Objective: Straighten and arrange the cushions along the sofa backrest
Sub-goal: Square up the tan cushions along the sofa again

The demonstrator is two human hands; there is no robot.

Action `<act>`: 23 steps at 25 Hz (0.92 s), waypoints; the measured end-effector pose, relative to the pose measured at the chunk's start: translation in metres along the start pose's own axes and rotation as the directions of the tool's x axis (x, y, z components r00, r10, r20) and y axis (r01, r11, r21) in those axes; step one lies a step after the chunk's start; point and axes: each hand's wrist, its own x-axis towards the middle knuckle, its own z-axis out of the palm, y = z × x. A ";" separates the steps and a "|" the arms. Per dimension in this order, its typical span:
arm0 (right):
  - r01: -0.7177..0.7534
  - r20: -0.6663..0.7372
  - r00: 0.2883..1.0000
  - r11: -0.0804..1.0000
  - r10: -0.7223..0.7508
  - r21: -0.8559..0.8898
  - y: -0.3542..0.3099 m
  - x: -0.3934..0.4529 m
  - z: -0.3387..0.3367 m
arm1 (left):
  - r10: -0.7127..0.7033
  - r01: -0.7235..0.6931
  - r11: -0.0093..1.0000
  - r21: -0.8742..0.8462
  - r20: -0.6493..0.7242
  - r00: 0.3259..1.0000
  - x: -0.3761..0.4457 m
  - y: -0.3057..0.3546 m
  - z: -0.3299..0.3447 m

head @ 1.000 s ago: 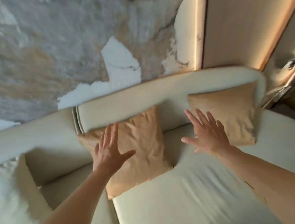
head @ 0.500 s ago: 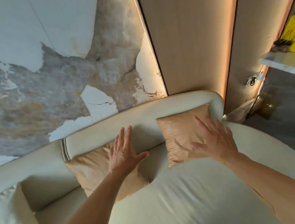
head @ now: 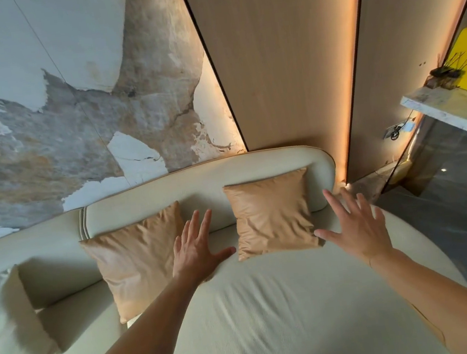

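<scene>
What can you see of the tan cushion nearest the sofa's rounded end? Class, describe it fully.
The square tan cushion with a smooth, leather-like sheen leans upright against the cream sofa backrest, its lower edge on the cream seat. Its surface shows soft creases and its corners are pointed. The open left hand and open right hand flank it; the right thumb reaches its lower right corner, though contact is unclear.

- The cream sofa (head: 271, 318) in front of me carries two tan cushions (head: 272, 219) leaning on its backrest (head: 199, 192).
- A white cushion (head: 7, 322) sits at its left end.
</scene>
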 end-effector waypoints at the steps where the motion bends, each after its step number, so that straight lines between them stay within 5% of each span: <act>1: 0.008 0.013 1.000 1.000 -0.008 0.012 -0.003 0.002 0.004 | -0.011 0.011 1.000 -0.003 0.011 1.000 0.002 -0.001 0.004; 14: -0.002 0.141 0.990 1.000 0.000 0.019 -0.009 0.064 0.058 | -0.047 0.053 0.994 -0.098 0.056 0.997 0.073 -0.017 0.058; 23: 0.051 0.196 0.979 0.998 -0.059 0.047 0.059 0.155 0.107 | -0.149 0.166 0.978 -0.126 0.133 0.980 0.137 0.020 0.133</act>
